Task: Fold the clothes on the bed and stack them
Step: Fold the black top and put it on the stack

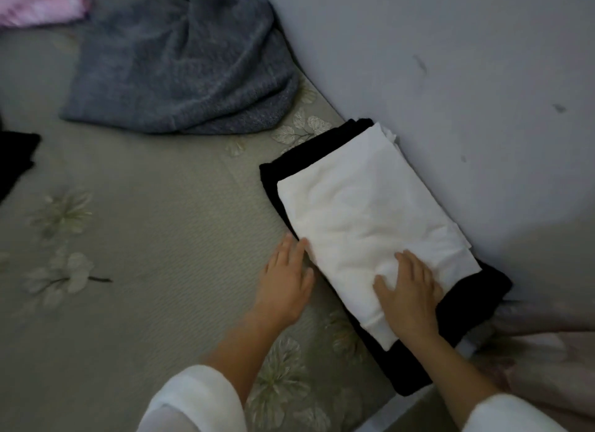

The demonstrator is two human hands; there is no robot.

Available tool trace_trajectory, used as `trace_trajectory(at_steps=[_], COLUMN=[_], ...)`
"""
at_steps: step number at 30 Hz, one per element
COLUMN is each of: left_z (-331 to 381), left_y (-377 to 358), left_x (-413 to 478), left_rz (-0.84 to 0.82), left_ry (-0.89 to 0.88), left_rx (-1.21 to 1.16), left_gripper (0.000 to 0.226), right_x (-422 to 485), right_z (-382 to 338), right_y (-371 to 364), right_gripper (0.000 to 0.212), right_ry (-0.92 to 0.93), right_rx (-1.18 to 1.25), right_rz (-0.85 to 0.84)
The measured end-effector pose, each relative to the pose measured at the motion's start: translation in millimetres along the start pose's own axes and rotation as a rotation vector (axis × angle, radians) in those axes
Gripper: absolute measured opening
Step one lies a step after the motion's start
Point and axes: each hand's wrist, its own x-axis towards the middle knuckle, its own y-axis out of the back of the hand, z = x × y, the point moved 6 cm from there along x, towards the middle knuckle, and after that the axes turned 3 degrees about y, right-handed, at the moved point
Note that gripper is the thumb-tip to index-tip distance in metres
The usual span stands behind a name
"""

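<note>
dim, flat indoor light | soft overall focus, grainy | wide-angle bending at edges | no glare

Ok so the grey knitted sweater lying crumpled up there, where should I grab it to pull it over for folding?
Take the grey sweater by its near straight hem, the thick ribbed edge running along the bed closest to you, reaching from the front. That edge lies flat and exposed, while the far part is bunched up against the wall. Both hands are probably best, pinching the hem near its two ends.

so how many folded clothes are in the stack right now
2: a white one on top, under the right hand, and a black one beneath it by the wall. More could be hidden between them.
</note>
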Motion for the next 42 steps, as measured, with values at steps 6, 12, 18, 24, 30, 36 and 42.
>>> trace_trajectory(at_steps=[6, 12, 18, 24, 30, 36, 42], left_z=[-112.4, -222.8, -349.0, -489.4, -583.2, -632.1, -647.1], left_y=[-3.5, 35.4, 50.7, 60.9, 76.3, 69.1, 47.3], left_x=[-96.4, -176.0, -294.2, -434.6, -511.1, -514.8, -524.9], left_rz=[-0.046, 0.176, 0.294, 0.383, 0.514, 0.486, 0.393], left_ry=[0.308, 0.479, 0.607, 0.822, 1.0, 1.122, 1.196], left_rx=[-0.094, -0.272, -0.33, -0.251, -0.193, -0.317, -0.398], left_gripper=[0.06, 0.055, 0.051, 0.055, 0.066, 0.076, 0.044], right_x=[-51.1, -138.6, -251.7, -374.3, -455.8, -470.4, -473.1], right_z=[-91.8, -203.8, -306.0, -387.4, -463.8, -542.5, -600.2], right_y=[-34.4, -110.3, -190.7, -295.7, -359.7, -383.7, -407.3], right_gripper=[0.057, 0.06, 0.059, 0.064, 0.064, 0.07, 0.073], right_ry=[0.312, 0.608, 0.698, 0.746, 0.851, 1.062, 1.142], right_rx=[-0.039, -0.22, -0.299, -0.371, -0.367, -0.37, -0.36], right_rz=[-0.088, -0.333, -0.436, -0.657, -0.73, -0.666, -0.643])
